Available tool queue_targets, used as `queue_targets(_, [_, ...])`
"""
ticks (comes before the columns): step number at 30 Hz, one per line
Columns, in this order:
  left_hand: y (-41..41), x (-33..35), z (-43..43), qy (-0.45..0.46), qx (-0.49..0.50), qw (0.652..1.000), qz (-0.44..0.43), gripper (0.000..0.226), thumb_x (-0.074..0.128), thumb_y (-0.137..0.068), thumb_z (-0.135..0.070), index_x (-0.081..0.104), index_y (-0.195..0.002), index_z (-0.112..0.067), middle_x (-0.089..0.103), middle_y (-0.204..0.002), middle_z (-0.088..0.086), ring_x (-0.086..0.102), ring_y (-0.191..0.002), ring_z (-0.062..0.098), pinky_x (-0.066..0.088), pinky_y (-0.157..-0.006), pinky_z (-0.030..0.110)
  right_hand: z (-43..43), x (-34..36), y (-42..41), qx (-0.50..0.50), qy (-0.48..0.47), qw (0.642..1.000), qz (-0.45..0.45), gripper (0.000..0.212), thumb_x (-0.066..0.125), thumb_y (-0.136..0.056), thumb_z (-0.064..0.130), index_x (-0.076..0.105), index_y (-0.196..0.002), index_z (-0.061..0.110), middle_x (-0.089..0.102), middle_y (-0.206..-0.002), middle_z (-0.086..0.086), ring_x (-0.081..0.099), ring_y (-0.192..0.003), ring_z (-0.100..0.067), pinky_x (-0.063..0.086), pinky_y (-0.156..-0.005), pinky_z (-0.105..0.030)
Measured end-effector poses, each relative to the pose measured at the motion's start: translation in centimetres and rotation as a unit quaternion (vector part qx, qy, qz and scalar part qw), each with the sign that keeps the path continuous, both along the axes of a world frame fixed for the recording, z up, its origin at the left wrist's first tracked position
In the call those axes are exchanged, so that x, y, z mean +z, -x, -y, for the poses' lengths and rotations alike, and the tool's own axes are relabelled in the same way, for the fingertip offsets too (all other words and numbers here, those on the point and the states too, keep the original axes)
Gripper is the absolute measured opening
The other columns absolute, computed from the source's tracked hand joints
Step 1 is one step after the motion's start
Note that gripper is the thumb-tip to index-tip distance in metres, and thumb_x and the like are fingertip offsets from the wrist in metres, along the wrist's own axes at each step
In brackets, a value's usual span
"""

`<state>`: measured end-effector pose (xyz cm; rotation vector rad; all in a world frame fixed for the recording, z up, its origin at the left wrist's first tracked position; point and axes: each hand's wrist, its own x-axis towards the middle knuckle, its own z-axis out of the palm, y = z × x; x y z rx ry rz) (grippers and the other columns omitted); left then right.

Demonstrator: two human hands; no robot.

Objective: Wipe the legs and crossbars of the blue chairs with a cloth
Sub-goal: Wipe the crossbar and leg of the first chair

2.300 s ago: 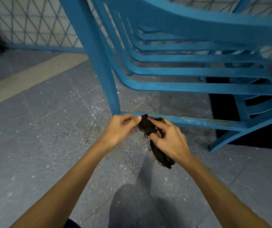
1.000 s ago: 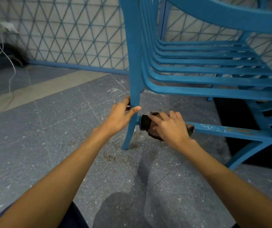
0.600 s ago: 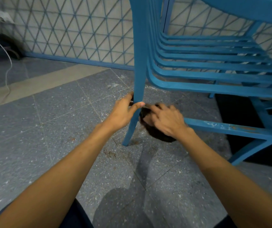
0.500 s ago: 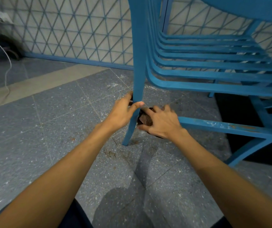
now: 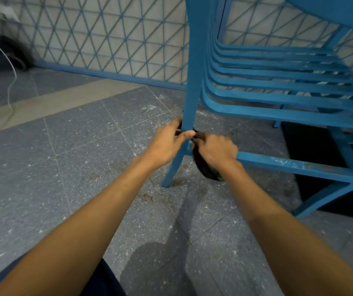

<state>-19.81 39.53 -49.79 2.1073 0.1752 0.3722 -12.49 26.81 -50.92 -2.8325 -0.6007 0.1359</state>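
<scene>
Both hands work at the joint of front leg (image 5: pixel 190 86) and crossbar (image 5: pixel 295 166). Left hand (image 5: pixel 167 144) pinches the leg, apparently steadying the stacked chairs (image 5: pixel 278 86). Right hand (image 5: pixel 216 150), grip closed around the dark cloth (image 5: pixel 205 169), presses it against the crossbar's end.

Your left hand (image 5: pixel 167 144): grip closed round the blue chair leg (image 5: pixel 189 103), thumb across its front | your right hand (image 5: pixel 216 150): clutching the dark cloth (image 5: pixel 203 167) at the joint where the crossbar (image 5: pixel 295 165) meets that leg, cloth hanging below | stacked blue chairs (image 5: pixel 278 82) on the speckled tile floor (image 5: pixel 64 167).
</scene>
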Motion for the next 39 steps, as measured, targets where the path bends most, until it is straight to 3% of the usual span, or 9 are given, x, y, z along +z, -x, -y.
queue_targets(3, [-0.2,-0.4,-0.4,-0.007,-0.002,1.0,-0.002,0.036,0.056,-0.093,-0.03,0.051,-0.124,-0.014,0.059,-0.109,-0.009,0.057,-0.1,0.007,0.046,-0.086,0.02,-1.0,-1.6,1.9,0.047,0.017,0.997,0.058,0.037,0.033,-0.1,0.036,0.051,-0.128,0.019,0.058,-0.128,-0.009,0.044,-0.118,-0.039,0.038,-0.092,-0.047])
queue_targets(8, [-0.1,-0.5,-0.5,0.007,-0.012,1.0,-0.008,0.036,0.056,-0.092,-0.032,0.05,-0.124,-0.017,0.06,-0.109,-0.008,0.06,-0.102,0.011,0.049,-0.086,0.025,5.2,-3.9,1.8,0.176,-0.024,0.975,0.137,0.048,0.052,-0.091,0.029,0.048,-0.138,0.023,0.053,-0.138,-0.003,0.049,-0.115,-0.038,0.041,-0.099,-0.053])
queue_targets(12, [0.0,0.0,-0.4,0.022,-0.014,0.999,-0.023,0.036,0.055,-0.093,-0.031,0.049,-0.126,-0.016,0.058,-0.111,-0.008,0.059,-0.102,0.011,0.049,-0.088,0.026,9.3,-2.5,-0.9,0.068,0.042,0.988,0.131,0.045,0.03,-0.097,0.043,0.057,-0.124,0.02,0.063,-0.121,-0.008,0.051,-0.109,-0.037,0.034,-0.103,-0.053])
queue_targets(16, [0.1,0.1,-0.1,0.001,-0.017,0.999,-0.031,0.037,0.052,-0.095,-0.032,0.047,-0.127,-0.015,0.057,-0.111,-0.007,0.058,-0.103,0.013,0.049,-0.09,0.03,6.1,-1.0,-1.8,-0.033,0.073,0.995,0.058,0.042,0.033,-0.097,0.038,0.059,-0.119,0.013,0.063,-0.12,-0.018,0.05,-0.111,-0.042,0.035,-0.099,-0.048])
queue_targets(21, [0.0,0.0,0.6,-0.075,0.018,0.997,-0.033,0.033,0.048,-0.097,-0.032,0.044,-0.122,-0.011,0.057,-0.097,-0.004,0.055,-0.085,0.013,0.041,-0.07,0.023,-0.5,-2.8,1.9,0.051,0.03,0.993,0.106,0.04,0.036,-0.099,0.032,0.056,-0.125,0.009,0.06,-0.124,-0.015,0.046,-0.115,-0.04,0.028,-0.106,-0.05])
queue_targets(26, [0.2,0.5,0.9,-0.071,0.015,0.996,-0.044,0.034,0.046,-0.097,-0.033,0.043,-0.124,-0.012,0.06,-0.099,0.001,0.056,-0.086,0.015,0.044,-0.073,0.026,3.7,-4.3,2.0,0.145,-0.015,0.977,0.154,0.043,0.055,-0.092,0.03,0.052,-0.131,0.012,0.058,-0.124,-0.01,0.047,-0.112,-0.039,0.028,-0.108,-0.057])
queue_targets(32, [0.3,1.3,1.3,-0.087,0.03,0.993,-0.077,0.031,0.046,-0.098,-0.034,0.046,-0.119,-0.011,0.054,-0.089,-0.003,0.053,-0.079,0.016,0.039,-0.069,0.029,10.8,-3.0,-0.6,0.037,0.005,0.989,0.141,0.059,0.014,-0.088,0.041,0.057,-0.11,0.007,0.061,-0.112,-0.017,0.048,-0.102,-0.04,0.031,-0.102,-0.054])
queue_targets(36, [-0.1,2.7,1.8,-0.137,0.058,0.98,-0.136,0.029,0.047,-0.097,-0.034,0.049,-0.109,-0.008,0.057,-0.091,0.005,0.057,-0.084,0.026,0.042,-0.068,0.036,6.2,-1.3,-0.6,-0.08,0.077,0.991,0.074,0.046,0.031,-0.096,0.029,0.05,-0.126,0.0,0.052,-0.13,-0.021,0.04,-0.121,-0.045,0.021,-0.11,-0.054])
queue_targets(39, [0.4,4.3,2.5,-0.264,0.087,0.929,-0.246,0.038,0.046,-0.097,-0.036,0.057,-0.106,-0.001,0.066,-0.094,0.013,0.065,-0.087,0.032,0.053,-0.078,0.041,2.7,-2.1,0.8,-0.003,0.063,0.994,0.085,0.041,0.038,-0.096,0.027,0.051,-0.127,0.005,0.053,-0.128,-0.018,0.042,-0.118,-0.04,0.025,-0.108,-0.052])
